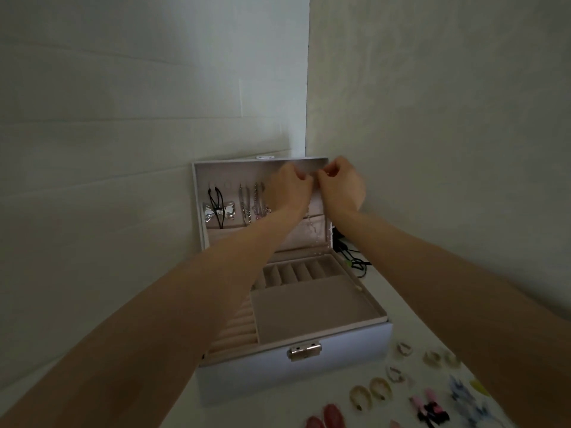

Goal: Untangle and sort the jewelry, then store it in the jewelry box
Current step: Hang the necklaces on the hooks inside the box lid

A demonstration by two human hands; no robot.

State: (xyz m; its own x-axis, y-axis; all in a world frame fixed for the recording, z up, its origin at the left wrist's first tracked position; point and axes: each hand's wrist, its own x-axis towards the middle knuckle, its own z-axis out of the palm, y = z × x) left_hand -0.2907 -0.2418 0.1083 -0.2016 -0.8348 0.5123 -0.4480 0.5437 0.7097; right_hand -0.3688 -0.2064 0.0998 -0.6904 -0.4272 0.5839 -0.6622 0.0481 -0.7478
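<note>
White-lavender leatherette covers the rectangular jewelry box (293, 375), which stands open on a white table (408, 332) in the corner of two pale walls. Its lid (222, 171) is upright, and the box is lined throughout with beige velvet. The tray has one large flat compartment (309, 310), a bank of ring rolls (238, 329) to its left and a row of narrow slots (296, 271) behind it. A small silver metal clasp (304, 350) sits on the front wall.

Both bare forearms reach over the tray to the lid's upper right. The left hand (289, 188) and the right hand (341, 186) are close together, nearly touching. Their fingers are curled in and narrowed to a pinch at the top of a thin silver beaded chain (316, 236). The chain hangs straight down between the wrists, against the lid's lining and pocket, and its lower end reaches the back of the tray.

On the lid's left hooks hang a shiny silver bow pendant on a black cord (219, 213) and several silver chain necklaces (245, 205).

Beside the box at lower right lie pale oval hair clips (360, 396), pink and black bow clips (428, 406) and a light blue bow clip (466, 400). Dark cables (352, 257) lie behind the box.
</note>
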